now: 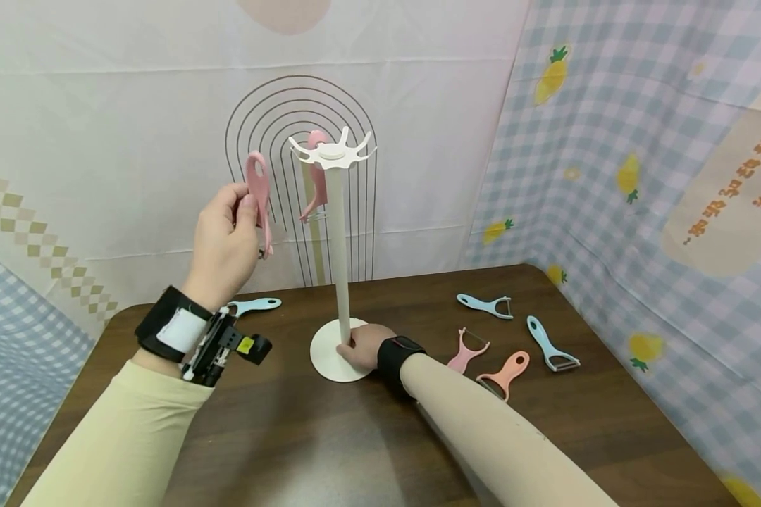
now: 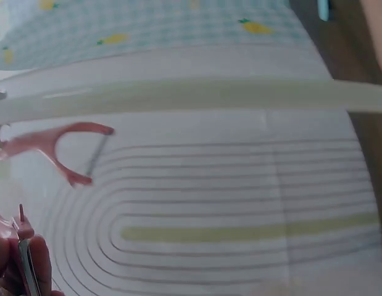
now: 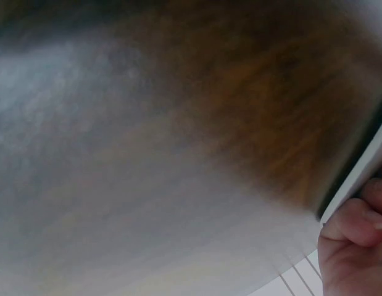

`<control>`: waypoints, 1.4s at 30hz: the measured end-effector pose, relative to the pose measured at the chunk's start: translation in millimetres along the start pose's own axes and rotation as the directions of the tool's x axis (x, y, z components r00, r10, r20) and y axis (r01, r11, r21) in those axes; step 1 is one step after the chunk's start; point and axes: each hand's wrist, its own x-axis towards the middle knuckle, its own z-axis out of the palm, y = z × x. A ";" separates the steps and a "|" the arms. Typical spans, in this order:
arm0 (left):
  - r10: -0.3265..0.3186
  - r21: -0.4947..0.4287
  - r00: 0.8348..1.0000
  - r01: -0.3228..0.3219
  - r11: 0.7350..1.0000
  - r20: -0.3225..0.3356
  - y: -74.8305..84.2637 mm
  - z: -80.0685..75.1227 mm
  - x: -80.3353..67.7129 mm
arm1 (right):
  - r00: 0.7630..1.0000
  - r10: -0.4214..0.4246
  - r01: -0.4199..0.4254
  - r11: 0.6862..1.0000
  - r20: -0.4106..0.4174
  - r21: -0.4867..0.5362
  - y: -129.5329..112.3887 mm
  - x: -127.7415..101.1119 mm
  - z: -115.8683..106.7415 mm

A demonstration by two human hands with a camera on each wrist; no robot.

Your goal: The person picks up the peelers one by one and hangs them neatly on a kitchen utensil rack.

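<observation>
The left hand [image 1: 225, 232] pinches a pink plastic peeler [image 1: 264, 201], grip closed, eight o'clock from the hooked top [image 1: 333, 151] of a white plastic stand [image 1: 337, 239]; the right hand [image 1: 369, 343] grips its base [image 1: 325, 358]. This looks like hanging; next calls for aligning peeler with free hook [image 1: 344, 135].

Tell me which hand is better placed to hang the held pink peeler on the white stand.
Probably the left hand: it pinches that pink peeler near the top of the white stand, while the right hand is low, holding the base.

Dark table [image 1: 273, 443], white backdrop [image 1: 431, 141] with arched lines [image 1: 301, 76], blue-checked cloth [image 1: 583, 232] (yellow fruit print [image 1: 550, 81])
</observation>
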 end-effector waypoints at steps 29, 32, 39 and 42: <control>-0.013 -0.032 0.997 0.015 0.999 0.071 26.6 15.3 30.5 | 1.000 -0.007 0.008 1.000 -0.027 0.017 3.1 1.4 4.0; -0.021 -0.025 0.997 0.022 0.999 0.074 28.0 14.1 31.3 | 1.000 -0.011 0.011 1.000 -0.027 0.019 2.2 1.2 4.0; -0.033 -0.022 0.993 0.036 0.999 0.115 33.0 12.2 33.1 | 1.000 -0.014 0.014 1.000 -0.025 0.022 1.3 0.0 4.4; -0.048 -0.029 0.987 0.053 0.998 0.155 33.2 12.3 32.3 | 0.999 -0.018 0.018 1.000 -0.029 0.025 0.2 -1.3 3.3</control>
